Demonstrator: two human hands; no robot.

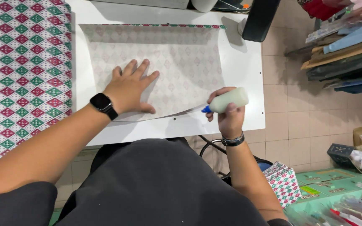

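The left hand [128, 88] lies spread flat on the pale patterned sheet [181, 58] on the white desk [244, 83], while at four o'clock the right hand [230, 118] grips a glue bottle [227, 100].

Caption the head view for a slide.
Left hand flat on a patterned paper sheet on a white table; right hand holds a glue bottle at its edge.

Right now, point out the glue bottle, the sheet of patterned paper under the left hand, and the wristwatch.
glue bottle [230, 99], head view, middle of its pale body.
sheet of patterned paper [181, 58], head view, bare faded back.
wristwatch [101, 102], head view, black face.
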